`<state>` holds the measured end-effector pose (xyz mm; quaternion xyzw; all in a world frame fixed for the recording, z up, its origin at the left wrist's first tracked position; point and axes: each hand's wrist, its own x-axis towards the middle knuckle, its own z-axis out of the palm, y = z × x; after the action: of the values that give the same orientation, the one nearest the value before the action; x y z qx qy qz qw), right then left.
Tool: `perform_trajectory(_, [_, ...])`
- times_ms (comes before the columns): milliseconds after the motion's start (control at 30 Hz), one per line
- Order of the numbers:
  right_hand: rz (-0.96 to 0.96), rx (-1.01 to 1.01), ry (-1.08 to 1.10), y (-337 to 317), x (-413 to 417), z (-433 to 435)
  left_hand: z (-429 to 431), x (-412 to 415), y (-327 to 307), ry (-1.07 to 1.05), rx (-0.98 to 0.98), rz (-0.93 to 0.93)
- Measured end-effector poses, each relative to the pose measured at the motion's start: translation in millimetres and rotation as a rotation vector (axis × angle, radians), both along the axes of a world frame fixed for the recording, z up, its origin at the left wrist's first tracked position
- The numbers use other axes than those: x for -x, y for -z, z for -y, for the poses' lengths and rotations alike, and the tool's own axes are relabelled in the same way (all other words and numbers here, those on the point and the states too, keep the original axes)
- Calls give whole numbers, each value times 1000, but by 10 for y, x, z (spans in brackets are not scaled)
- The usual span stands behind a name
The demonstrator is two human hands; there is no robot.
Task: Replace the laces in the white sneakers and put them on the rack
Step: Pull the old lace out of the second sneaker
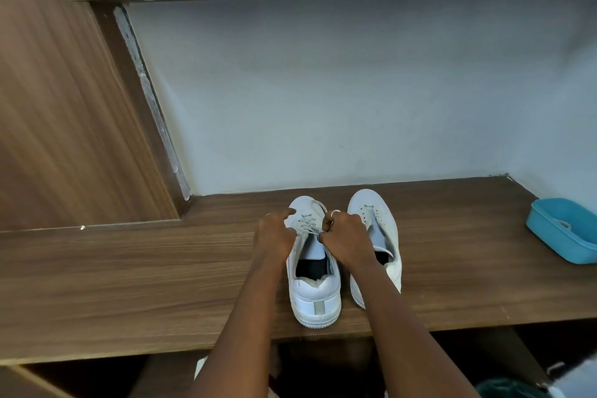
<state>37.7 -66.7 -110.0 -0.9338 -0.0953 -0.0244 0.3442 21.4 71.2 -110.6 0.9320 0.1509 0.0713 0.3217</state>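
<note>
Head view: I see the left hand [274, 234] and right hand [345, 237] pinch the lace [306, 227], one each side of the left sneaker [316, 299]. It sits on the shelf [129, 271], toe far, heel near.

The left sneaker [315, 294] is white with a grey tab on its heel and stands upright on the wooden shelf [129, 268], heel toward the camera, toe toward the wall. A white lace [307, 223] crosses its lower eyelets, pinched by the left hand [274, 233] and right hand [342, 236]. The right sneaker [376, 203], also white, stands just beside it, facing the same way
</note>
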Motion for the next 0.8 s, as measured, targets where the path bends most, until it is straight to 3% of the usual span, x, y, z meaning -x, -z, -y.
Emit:
perform_trajectory(100, [10,9,-3,5,-3,-4,35,7,17,204,-147,46])
perform_trajectory(200, [9,20,-5,9,-10,-1,50,32,15,188,-210,95])
perform_trajectory(300, [9,21,-11,12,-21,9,70,47,-8,67,-170,102])
perform_trajectory(400, [7,4,-11,12,-23,11,59,75,-29,-178,4,94])
perform_trajectory(533, [7,1,-12,21,-26,4,-46,126,-38,-380,2,53])
perform_trajectory(667, [16,2,-16,24,-30,9,-64,59,-48,-184,-60,-1])
perform_trajectory(800, [15,9,-20,20,-27,5,-15,32,-25,163,-166,43])
